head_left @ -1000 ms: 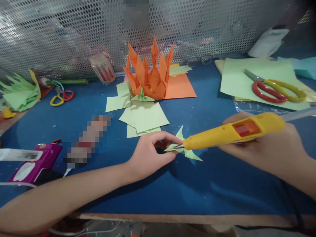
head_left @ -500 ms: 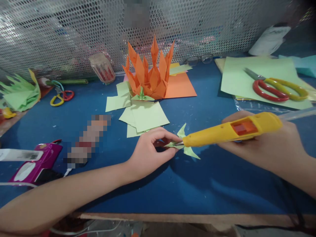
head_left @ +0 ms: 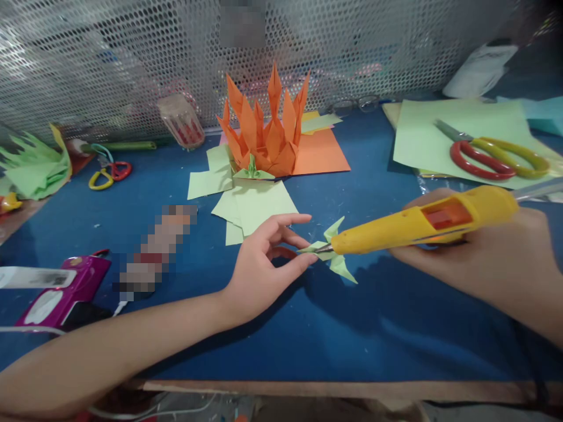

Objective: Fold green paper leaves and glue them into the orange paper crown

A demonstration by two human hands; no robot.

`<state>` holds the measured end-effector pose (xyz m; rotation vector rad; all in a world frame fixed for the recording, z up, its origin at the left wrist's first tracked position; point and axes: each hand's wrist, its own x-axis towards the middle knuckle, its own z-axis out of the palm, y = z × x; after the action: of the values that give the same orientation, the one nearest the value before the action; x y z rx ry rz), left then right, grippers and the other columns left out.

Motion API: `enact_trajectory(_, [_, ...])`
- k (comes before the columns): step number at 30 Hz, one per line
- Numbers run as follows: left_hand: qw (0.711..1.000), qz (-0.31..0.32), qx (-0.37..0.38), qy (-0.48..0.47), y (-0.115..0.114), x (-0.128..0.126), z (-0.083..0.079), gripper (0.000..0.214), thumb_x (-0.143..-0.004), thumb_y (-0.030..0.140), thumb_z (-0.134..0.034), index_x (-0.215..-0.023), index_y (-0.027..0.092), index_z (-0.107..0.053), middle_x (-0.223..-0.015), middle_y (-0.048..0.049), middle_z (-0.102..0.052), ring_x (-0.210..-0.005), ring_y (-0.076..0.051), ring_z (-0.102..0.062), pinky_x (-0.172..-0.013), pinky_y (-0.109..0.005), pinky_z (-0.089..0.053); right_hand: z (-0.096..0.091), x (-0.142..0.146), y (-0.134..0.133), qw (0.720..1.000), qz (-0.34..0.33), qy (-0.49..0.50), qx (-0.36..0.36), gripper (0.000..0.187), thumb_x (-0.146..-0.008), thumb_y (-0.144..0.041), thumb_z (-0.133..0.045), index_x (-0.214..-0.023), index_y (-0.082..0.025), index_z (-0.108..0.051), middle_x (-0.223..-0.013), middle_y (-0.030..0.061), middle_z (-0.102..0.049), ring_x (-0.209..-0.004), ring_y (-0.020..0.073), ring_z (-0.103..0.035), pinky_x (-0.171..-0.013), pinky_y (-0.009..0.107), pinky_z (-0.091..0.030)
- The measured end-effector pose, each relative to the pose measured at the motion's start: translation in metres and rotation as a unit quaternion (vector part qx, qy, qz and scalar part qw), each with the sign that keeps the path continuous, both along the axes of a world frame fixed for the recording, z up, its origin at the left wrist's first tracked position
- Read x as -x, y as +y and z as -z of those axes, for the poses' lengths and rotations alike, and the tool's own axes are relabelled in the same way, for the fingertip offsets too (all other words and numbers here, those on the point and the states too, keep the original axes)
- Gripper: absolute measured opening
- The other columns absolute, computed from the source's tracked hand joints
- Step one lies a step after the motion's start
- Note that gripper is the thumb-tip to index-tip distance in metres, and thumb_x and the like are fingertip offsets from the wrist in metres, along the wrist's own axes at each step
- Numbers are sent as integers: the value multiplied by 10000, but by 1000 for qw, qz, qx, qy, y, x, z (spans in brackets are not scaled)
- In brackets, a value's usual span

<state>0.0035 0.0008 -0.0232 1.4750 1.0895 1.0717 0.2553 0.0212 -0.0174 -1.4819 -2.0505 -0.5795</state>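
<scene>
My left hand [head_left: 264, 261] pinches one tip of a small folded light-green paper piece [head_left: 335, 258] between thumb and a finger, the index finger lifted above it. My right hand [head_left: 475, 258] is wrapped round a yellow glue gun [head_left: 422, 223] whose nozzle touches the green piece at its middle. The piece sits just above the blue table top [head_left: 343, 328]. Behind it stands an orange spiky origami form [head_left: 266, 132] with a small green folded piece at its base.
Light-green paper squares [head_left: 259, 208] lie ahead of my left hand. An orange sheet [head_left: 321, 155] is behind. Red-and-yellow scissors [head_left: 492, 158] rest on green paper at the right. A magenta device [head_left: 61, 290], small scissors [head_left: 108, 173] and green folded paper [head_left: 30, 170] are at the left. Perforated metal panel behind.
My left index finger has lifted off the piece and stretched out. The glue gun and the green piece have shifted slightly right and up.
</scene>
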Motion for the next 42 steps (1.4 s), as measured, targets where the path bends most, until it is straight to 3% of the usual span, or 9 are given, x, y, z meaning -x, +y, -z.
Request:
enact_trajectory(4, [1000, -5, -1, -8, 1, -1, 1, 412, -745, 149, -745, -1134, 188, -615, -782, 13, -679, -809, -113, -686, -739, -176, -585, -3, -1, -1, 995, -61, -27, -71, 288, -774, -485, -493, -711, -224, -597, -473, -28, -585, -435, 159, -585, -422, 238, -329])
enact_trajectory(8, [1000, -8, -1, -6, 1, 0, 2, 406, -751, 155, -740, -1133, 191, -607, -780, 13, -687, -782, -111, -686, -734, -186, -590, -3, -3, 1, 997, -29, -35, -69, 325, -764, -529, -492, -693, -241, -627, -415, -33, -511, -391, 161, -516, -410, 237, -312])
enact_trajectory(14, [1000, -20, -18, 5, 0, 0, 1, 404, -756, 156, -725, -1139, 206, -606, -778, 16, -677, -784, -114, -679, -734, -195, -591, 2, -10, -1, 998, 2, -36, -51, 417, -773, -602, -486, -772, -233, -681, -459, -16, -542, -430, 168, -531, -454, 249, -357])
enact_trajectory(24, [1000, -21, -22, -6, 1, -1, 0, 382, -752, 111, -690, -1110, 206, -597, -765, 33, -632, -761, -92, -648, -734, -174, -570, -2, -7, -2, 993, -28, -63, -99, 379, -826, -534, -457, -725, -220, -645, -369, -49, -449, -341, 154, -478, -396, 241, -329])
enact_trajectory(31, [1000, -17, -25, -3, 0, 0, 1, 355, -759, 106, -677, -1084, 219, -591, -784, 25, -626, -779, -110, -656, -740, -207, -567, -1, -6, -3, 1000, 8, -20, -22, 437, -790, -620, -456, -756, -242, -675, -438, -27, -505, -399, 142, -492, -422, 231, -321])
enact_trajectory(35, [999, -21, -28, -9, 0, 0, 0, 330, -748, 101, -675, -1045, 217, -586, -769, 28, -617, -770, -112, -653, -716, -206, -563, -2, -7, -2, 999, 27, -9, -20, 434, -754, -625, -457, -724, -240, -654, -456, -22, -530, -425, 145, -516, -444, 232, -351])
enact_trajectory(42, [999, -30, -40, -12, 0, -1, -2, 260, -727, 77, -666, -946, 208, -615, -754, 34, -627, -762, -90, -647, -742, -175, -553, -4, -8, -1, 998, -32, -21, -41, 380, -744, -557, -473, -720, -206, -617, -488, 10, -573, -434, 179, -549, -418, 261, -372])
